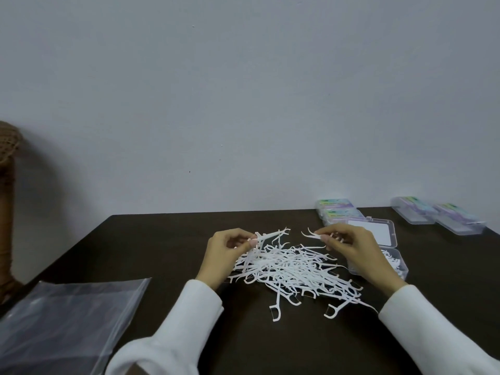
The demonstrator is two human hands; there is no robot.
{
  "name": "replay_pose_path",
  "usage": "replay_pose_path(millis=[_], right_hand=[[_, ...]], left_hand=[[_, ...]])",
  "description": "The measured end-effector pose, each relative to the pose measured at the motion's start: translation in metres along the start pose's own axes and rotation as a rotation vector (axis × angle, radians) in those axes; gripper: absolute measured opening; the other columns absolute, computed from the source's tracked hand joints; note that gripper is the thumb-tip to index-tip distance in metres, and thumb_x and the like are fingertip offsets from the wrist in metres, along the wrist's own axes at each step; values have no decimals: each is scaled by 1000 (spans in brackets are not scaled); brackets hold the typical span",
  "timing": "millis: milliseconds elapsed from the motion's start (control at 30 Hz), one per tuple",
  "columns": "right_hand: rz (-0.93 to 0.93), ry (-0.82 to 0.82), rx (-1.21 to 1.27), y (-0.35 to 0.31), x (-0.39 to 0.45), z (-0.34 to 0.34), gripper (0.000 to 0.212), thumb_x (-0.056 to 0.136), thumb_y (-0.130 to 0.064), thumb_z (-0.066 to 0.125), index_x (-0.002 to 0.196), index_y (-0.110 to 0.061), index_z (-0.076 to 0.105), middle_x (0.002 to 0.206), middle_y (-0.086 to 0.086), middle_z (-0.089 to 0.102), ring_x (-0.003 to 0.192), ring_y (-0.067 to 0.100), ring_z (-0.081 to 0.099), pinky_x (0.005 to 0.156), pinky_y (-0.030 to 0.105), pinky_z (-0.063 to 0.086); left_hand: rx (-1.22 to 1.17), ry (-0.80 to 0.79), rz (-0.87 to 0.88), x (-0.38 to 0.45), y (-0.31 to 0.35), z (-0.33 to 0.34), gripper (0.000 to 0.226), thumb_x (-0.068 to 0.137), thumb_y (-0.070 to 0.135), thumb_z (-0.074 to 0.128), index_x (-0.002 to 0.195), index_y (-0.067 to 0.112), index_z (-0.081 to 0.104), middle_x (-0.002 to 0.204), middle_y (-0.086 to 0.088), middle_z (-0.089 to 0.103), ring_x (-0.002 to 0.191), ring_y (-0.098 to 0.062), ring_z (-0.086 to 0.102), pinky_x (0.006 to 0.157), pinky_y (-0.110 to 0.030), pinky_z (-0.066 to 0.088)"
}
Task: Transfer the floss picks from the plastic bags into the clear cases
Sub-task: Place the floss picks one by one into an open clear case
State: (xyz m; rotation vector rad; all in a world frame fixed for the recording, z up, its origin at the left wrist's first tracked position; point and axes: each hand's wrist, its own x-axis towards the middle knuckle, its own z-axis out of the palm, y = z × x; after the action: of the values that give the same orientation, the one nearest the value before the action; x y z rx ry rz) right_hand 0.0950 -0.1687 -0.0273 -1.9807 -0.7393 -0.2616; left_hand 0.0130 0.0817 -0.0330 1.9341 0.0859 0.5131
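Both hands above pick pile (292, 269): left hand (224, 255) pinching several picks (273, 235), right hand (351, 247) pinching one pick (311, 235).

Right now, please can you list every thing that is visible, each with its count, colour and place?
loose white plastic floss picks: one big pile, white, table centre
open clear plastic case: one, a few picks inside, right of the pile
closed clear cases with pastel labels: four, far right edge
clear plastic bag: one, flat, near left
dark brown table: one
brown knitted object: one, far left edge
left hand: pinches picks
right hand: pinches picks
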Motion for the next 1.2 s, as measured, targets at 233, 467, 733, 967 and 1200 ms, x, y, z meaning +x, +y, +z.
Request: replay_pose_path(millis=[233,467,733,967,1200], right_hand=[[-22,58,13,9,-1,-12,27,86,-8,61,92,-34,65,87,-3,67,76,2,62,70,6,44],[18,67,-65,20,-3,-25,21,88,-7,59,98,-23,67,93,-4,64,85,8,59,71,11,42],[16,122,-101,26,-7,-46,16,82,-10,67,91,-23,70,87,-7,67,83,-1,58,70,5,42],[89,68,-215,38,-13,-66,19,83,-8,65,91,-24,70,87,-15,61,83,-3,56,74,11,44],[141,-8,-294,52,-14,-77,19,86,-9,62,100,-18,71,96,-12,61,88,0,55,71,5,43]], left_hand=[[-324,26,-123,-1,8,6,9,82,12,69,90,11,73,81,-3,71,79,-13,64,77,-25,52],[-653,-26,-295,0,16,19,15,88,16,62,99,12,69,84,3,68,86,-10,60,75,-24,51],[-664,-101,-297,8,26,47,15,86,18,63,98,12,69,84,2,67,84,-12,58,75,-22,53],[-695,-171,-311,20,42,86,11,87,14,63,95,12,69,83,1,65,80,-11,58,79,-22,54],[-772,-237,-317,31,54,125,12,88,9,60,97,8,67,74,5,71,69,-3,64,69,-19,54]])
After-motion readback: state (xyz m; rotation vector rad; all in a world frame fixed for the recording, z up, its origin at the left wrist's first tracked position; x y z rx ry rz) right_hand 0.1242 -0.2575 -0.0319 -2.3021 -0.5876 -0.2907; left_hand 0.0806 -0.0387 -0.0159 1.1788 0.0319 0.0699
